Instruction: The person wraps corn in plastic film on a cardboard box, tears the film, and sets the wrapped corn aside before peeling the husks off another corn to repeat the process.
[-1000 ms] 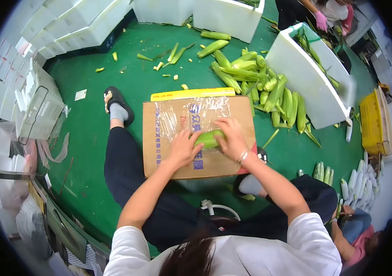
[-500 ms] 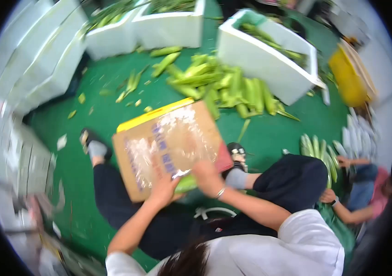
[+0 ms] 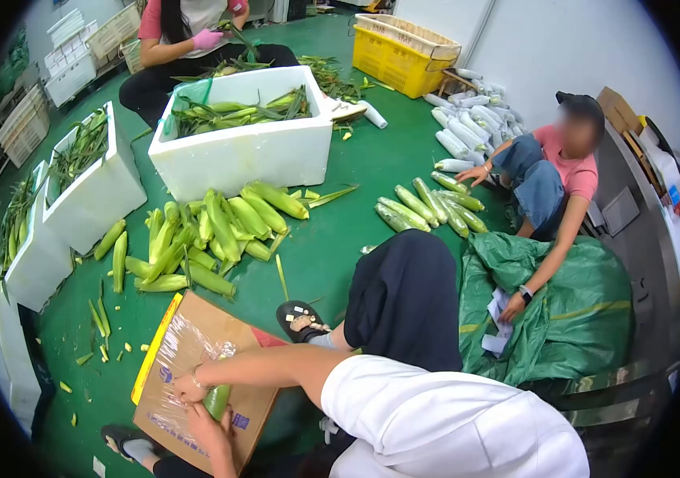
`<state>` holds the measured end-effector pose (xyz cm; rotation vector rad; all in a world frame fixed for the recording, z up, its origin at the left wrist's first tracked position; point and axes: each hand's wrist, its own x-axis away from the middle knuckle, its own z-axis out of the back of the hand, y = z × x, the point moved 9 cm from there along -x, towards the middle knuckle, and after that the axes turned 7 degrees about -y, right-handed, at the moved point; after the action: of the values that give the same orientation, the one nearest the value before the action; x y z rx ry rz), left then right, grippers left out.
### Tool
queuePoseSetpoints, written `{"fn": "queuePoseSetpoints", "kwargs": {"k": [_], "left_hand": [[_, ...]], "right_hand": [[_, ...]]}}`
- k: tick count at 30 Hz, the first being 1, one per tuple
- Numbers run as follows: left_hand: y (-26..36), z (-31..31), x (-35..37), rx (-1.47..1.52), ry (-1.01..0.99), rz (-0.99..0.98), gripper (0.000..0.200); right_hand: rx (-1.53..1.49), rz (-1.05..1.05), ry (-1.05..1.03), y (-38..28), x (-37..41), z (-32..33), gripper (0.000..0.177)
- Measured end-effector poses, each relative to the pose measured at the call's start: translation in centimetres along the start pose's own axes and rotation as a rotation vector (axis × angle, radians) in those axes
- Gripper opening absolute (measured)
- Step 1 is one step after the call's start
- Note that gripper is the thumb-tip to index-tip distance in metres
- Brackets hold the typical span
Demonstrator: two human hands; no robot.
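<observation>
A cardboard box (image 3: 258, 397) with plastic film over its top lies in front of me, a yellow strip along its left edge. On it is a green corn ear (image 3: 216, 401). My left hand (image 3: 214, 430) is wrapped round the lower part of the ear. Just above, my right hand (image 3: 190, 387) has its fingers bent down at the film beside the ear's upper end; what they pinch, if anything, is too small to tell. Past the box, several husked green ears (image 3: 220, 227) are piled on the green floor.
White foam boxes (image 3: 240, 159) of corn and husks stand ahead and left. A co-worker (image 3: 567, 163) squats at the right by wrapped ears (image 3: 428, 205) and a green sack (image 3: 579, 311). Another person (image 3: 188, 40) sits beyond. A yellow crate (image 3: 396, 60) stands far back.
The view has swung to the right, bringing the co-worker and green sack into fuller view. Both my hands remain at the box; the corn ear now lies between them, over the film.
</observation>
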<state>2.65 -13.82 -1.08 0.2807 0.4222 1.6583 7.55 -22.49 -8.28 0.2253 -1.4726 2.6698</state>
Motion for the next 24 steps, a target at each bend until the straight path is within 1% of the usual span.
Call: {"fn": "queuePoseSetpoints", "kwargs": {"k": [2,3,4,5,6,7,8,9,10,11,12,13,14,15,16,17,18,19,20,21,22,23,24], "left_hand": [[1.3,-2.1,2.6,0.165,-0.190,0.086,0.058],[3.1,-1.9,3.5,0.217,-0.221,0.101,0.048],[3.2,-4.4,5.5,0.305,-0.345,0.168,0.044],[3.8,-5.7,7.4,0.415,-0.416,0.245,0.044],[4.2,-6.3,9.2,0.552,-0.424,0.347,0.043],[4.1,-5.9,10.4,0.688,-0.338,0.458,0.043],[3.7,-5.1,11.5,0.815,-0.200,0.557,0.042],[2.6,-2.1,11.4,0.951,0.053,0.598,0.042],[1.8,0.2,11.7,1.050,0.251,0.620,0.042],[1.6,1.4,11.7,1.138,0.346,0.628,0.042],[1.8,0.9,13.0,1.221,0.343,0.663,0.042],[2.5,-1.5,14.8,1.287,0.199,0.722,0.043],[3.9,-5.2,17.4,1.257,-0.127,0.791,0.043],[5.4,-7.7,18.8,1.064,-0.529,0.751,0.044],[6.1,-7.6,18.1,0.910,-0.731,0.686,0.045],[6.2,-5.1,15.8,0.844,-0.749,0.705,0.035],[6.6,-3.3,13.0,0.830,-0.706,0.583,0.034],[7.2,-1.5,10.2,0.882,-0.518,0.430,0.031],[8.9,1.2,7.3,0.846,-0.373,0.366,0.024],[10.8,4.0,4.5,0.687,-0.275,0.249,0.026],[11.3,5.3,2.5,0.644,-0.110,0.204,0.024],[11.8,6.4,0.9,0.597,0.054,0.158,0.024],[12.6,5.2,-0.9,0.597,0.052,0.154,0.024]], "right_hand": [[-0.021,0.160,-0.157,-0.7,2.6,-2.3,0.048],[0.162,0.227,-0.041,0.3,3.1,-3.9,0.054],[0.344,0.292,0.069,0.8,3.9,-5.6,0.062],[0.345,0.304,0.065,-0.2,4.9,-6.0,0.062],[0.356,0.225,0.011,-0.8,5.6,-6.1,0.067],[0.365,0.145,-0.038,-1.0,6.2,-5.9,0.073],[0.326,0.150,-0.003,-2.0,7.0,-5.2,0.074],[0.312,0.174,-0.012,-2.9,8.1,-5.1,0.074],[0.286,0.184,0.033,-3.1,9.1,-4.5,0.071],[0.253,0.205,0.067,-3.4,9.8,-4.7,0.069],[0.174,0.247,0.111,-2.4,10.7,-6.1,0.062],[0.093,0.287,0.149,-1.3,12.2,-7.4,0.056],[-0.130,0.195,-0.047,-4.0,15.8,-6.1,0.042],[-0.291,0.100,-0.153,-3.7,18.3,-6.6,0.041],[-0.410,-0.017,-0.191,-3.4,21.6,-6.5,0.041],[-0.611,-0.270,-0.060,-2.4,24.6,-6.3,0.038],[-0.795,-0.532,0.083,-0.8,27.3,-6.2,0.036],[-0.787,-0.525,0.075,-0.7,27.3,-6.6,0.036],[-0.919,-0.637,0.410,1.1,29.0,-5.8,0.034],[-1.038,-0.741,0.758,2.8,31.4,-5.2,0.032],[-1.033,-0.739,0.759,3.6,31.6,-4.7,0.032],[-1.452,-0.549,0.967,4.6,31.8,-4.3,0.026],[-1.865,-0.310,1.162,5.2,31.9,-4.0,0.022]]}}
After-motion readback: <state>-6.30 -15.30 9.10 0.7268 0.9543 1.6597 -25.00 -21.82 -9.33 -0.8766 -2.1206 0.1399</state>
